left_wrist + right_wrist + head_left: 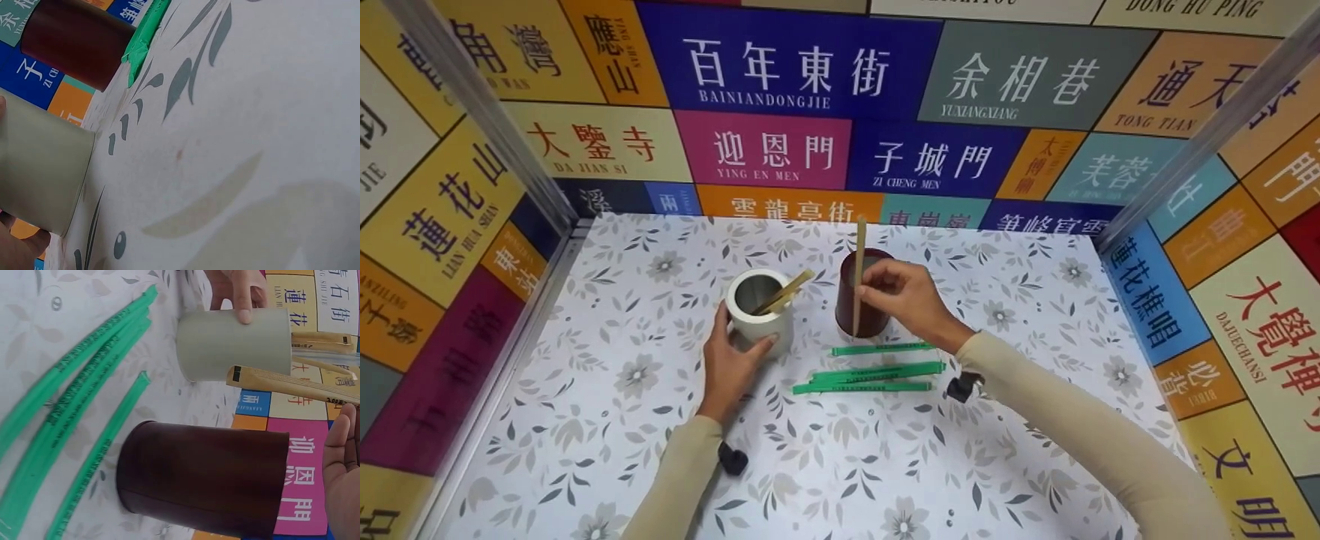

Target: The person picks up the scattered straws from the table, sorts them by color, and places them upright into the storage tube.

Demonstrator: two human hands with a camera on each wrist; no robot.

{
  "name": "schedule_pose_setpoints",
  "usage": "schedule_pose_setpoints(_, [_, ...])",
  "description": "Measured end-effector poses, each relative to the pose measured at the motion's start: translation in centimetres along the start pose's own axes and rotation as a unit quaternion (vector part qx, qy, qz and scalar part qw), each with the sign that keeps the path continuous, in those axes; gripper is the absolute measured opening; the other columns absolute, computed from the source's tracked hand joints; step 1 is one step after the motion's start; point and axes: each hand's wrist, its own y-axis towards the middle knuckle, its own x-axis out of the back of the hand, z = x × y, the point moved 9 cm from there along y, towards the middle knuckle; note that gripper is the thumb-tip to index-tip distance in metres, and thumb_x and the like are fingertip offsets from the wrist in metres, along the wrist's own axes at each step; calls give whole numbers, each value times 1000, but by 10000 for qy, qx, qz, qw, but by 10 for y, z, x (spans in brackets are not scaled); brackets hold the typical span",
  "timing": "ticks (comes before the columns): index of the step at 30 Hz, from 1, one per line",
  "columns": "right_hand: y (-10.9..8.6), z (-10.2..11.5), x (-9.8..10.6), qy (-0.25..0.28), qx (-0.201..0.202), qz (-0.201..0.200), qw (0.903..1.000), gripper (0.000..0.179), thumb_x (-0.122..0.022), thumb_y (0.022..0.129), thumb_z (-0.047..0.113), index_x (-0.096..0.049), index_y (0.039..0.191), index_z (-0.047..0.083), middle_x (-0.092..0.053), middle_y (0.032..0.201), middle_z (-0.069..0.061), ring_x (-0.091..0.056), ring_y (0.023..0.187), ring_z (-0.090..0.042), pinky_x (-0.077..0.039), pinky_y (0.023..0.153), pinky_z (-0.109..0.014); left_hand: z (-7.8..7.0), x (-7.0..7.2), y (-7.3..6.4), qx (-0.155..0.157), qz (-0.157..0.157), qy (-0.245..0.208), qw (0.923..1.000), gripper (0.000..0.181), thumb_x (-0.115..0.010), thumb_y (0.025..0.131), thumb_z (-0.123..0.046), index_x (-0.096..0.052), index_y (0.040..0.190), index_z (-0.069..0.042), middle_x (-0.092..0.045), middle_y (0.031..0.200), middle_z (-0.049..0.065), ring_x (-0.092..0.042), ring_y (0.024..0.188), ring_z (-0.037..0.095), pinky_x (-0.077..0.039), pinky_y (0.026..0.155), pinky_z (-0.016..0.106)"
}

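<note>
My left hand (pixel 731 367) grips the side of a white cylindrical cup (pixel 765 330), which stands upright. Brown paper-wrapped sticks (pixel 789 291) lean out of its mouth. Between thumb and fingers, my right hand (pixel 911 296) pinches another long, thin brown paper-wrapped stick (pixel 281 382). That stick points down in front of a dark red cup (pixel 202 475), outside its mouth. The right wrist view shows the stick's lower end, marked with a black square. In the left wrist view, the left thumb and fingers (pixel 22 247) are only partly visible on the white cup (pixel 45 169).
Several green wrapped sticks (pixel 877 373) lie in front of the two cups, one of them (pixel 885 349) set apart nearer the dark red cup. A leaf-patterned white cover (pixel 810 465) spreads over the table. Panels with large lettering (pixel 795 60) enclose the back and sides.
</note>
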Motion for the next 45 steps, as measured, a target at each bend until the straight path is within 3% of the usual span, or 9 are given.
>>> schedule_pose_setpoints(9, [32, 17, -12, 465, 403, -9, 9981, 12, -80, 100, 4, -78, 108, -4, -80, 101, -17, -75, 87, -24, -64, 80, -34, 1, 0, -1, 3, -33, 151, 9999, 104, -97, 85, -12, -38, 170, -8, -53, 164, 20, -49, 154, 34, -40, 128, 53])
schedule_pose_setpoints(21, [66, 32, -34, 670, 700, -500, 9940, 11, -78, 100, -3, -75, 107, -9, -78, 97, -16, -73, 87, -22, -65, 83, -33, 2, 0, -2, 37, -146, -26, 9999, 106, -98, 83, -10, -39, 170, -8, -54, 162, 22, -50, 152, 36, -43, 127, 51])
schedule_pose_setpoints(30, [62, 20, -61, 805, 491, -481, 9944, 9, -76, 97, -10, -73, 106, -13, -77, 100, -25, -75, 89, -18, -65, 83, -28, -1, -3, 0, -83, -127, 50, 9999, 105, -98, 83, -13, -40, 170, -9, -55, 162, 20, -51, 152, 36, -43, 126, 53])
schedule_pose_setpoints(37, [54, 20, -74, 543, 663, -248, 9960, 9, -72, 97, -14, -73, 106, -16, -74, 102, -31, -75, 93, -22, -63, 85, -27, -1, -4, 1, -148, -81, -32, 9999, 104, -98, 84, -11, -39, 170, -5, -53, 163, 22, -50, 152, 36, -46, 124, 53])
schedule_pose_setpoints(45, [47, 3, -70, -71, 579, -29, 9983, 17, -79, 100, -1, -76, 115, -8, -78, 107, -19, -73, 91, -17, -61, 82, -26, 2, 1, 0, -68, 2, -33, 10000, 104, -98, 85, -13, -39, 171, -10, -53, 164, 17, -50, 153, 32, -44, 126, 52])
